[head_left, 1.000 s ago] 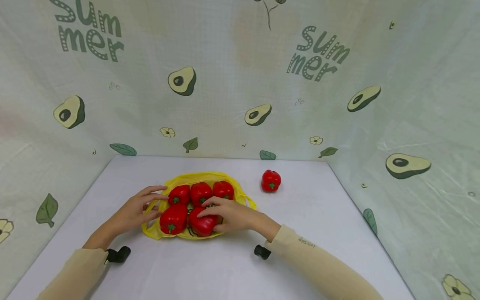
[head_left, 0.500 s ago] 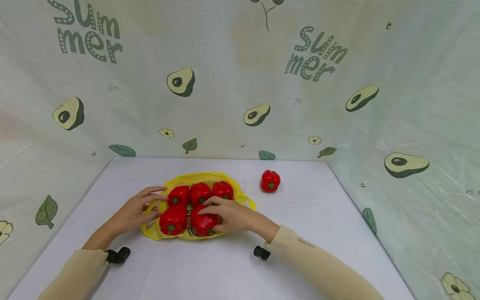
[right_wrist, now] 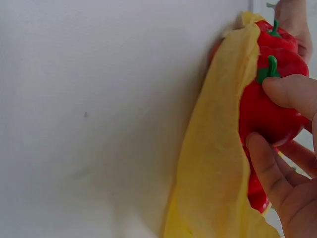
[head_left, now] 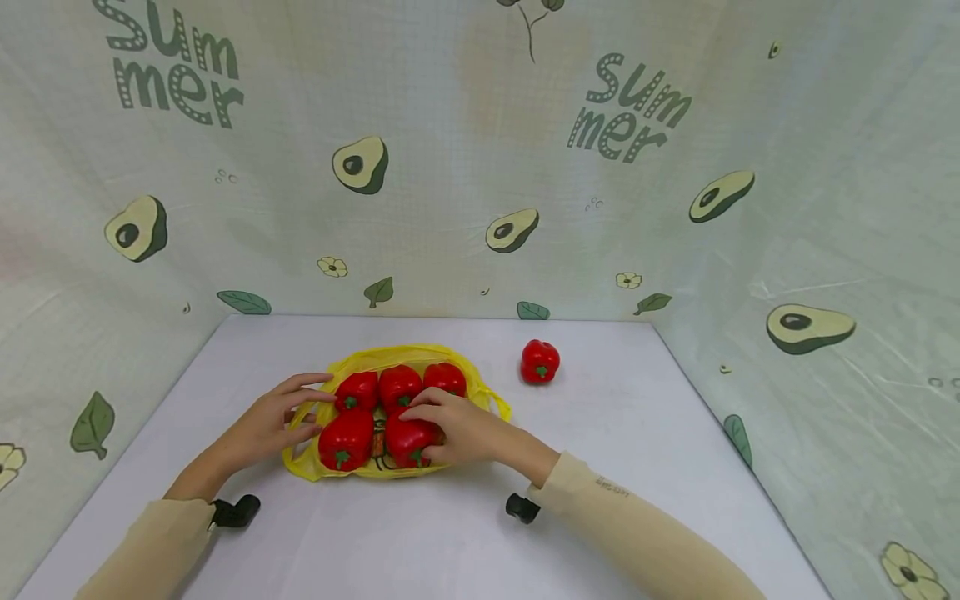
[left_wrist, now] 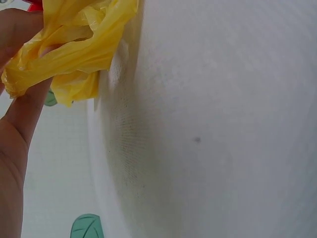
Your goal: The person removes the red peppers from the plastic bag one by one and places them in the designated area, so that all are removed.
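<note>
A yellow plastic bag lies spread on the table with several red bell peppers in it. My right hand grips the front right bell pepper, thumb near its green stem and fingers over its far side. Beside that one sits the front left bell pepper. Three more, among them the middle bell pepper, line the back of the bag. At the bag's left end, my left hand holds the bag's edge; the left wrist view shows yellow film wrapped over its fingers.
One loose bell pepper stands on the white table, right of the bag. A pale cloth printed with avocados and leaves hangs behind and along both sides. Black wrist cameras sit below the cuffs.
The front right bell pepper has shifted slightly right with my right hand, uncovering more of the bag's dark print between the two front peppers. My left hand stays in place.
</note>
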### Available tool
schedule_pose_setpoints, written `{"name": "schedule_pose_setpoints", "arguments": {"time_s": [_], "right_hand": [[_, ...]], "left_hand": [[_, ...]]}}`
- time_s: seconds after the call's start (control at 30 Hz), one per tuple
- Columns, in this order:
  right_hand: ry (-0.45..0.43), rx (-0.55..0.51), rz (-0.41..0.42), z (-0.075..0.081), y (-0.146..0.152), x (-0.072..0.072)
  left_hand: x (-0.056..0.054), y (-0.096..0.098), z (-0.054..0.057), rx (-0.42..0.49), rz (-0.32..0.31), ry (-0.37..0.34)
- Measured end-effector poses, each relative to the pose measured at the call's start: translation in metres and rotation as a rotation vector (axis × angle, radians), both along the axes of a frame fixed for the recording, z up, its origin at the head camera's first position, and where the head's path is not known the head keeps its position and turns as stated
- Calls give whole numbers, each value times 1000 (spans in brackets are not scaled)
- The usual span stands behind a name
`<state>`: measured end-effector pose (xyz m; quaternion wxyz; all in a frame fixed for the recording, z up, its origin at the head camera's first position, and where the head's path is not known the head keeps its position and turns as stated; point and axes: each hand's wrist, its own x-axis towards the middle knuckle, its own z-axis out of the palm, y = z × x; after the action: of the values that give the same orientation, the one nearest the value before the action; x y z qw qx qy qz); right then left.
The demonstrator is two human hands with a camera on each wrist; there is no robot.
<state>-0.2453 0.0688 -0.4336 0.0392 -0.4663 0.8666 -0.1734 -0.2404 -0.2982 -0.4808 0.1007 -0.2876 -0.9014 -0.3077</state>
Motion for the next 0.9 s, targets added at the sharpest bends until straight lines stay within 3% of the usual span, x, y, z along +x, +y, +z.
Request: {"name": "schedule_pose_setpoints", "arguments": {"time_s": [0.4, 0.67, 0.9], "right_hand": [[-52, -84, -88, 40, 36, -13], [18, -171, -207, 67, 84, -31], [65, -201, -330, 78, 130, -47]], "left_hand": [[0, 0, 1, -5, 13, -31], [0, 1, 4, -2, 14, -32], [3, 2, 5, 7, 13, -30]]}}
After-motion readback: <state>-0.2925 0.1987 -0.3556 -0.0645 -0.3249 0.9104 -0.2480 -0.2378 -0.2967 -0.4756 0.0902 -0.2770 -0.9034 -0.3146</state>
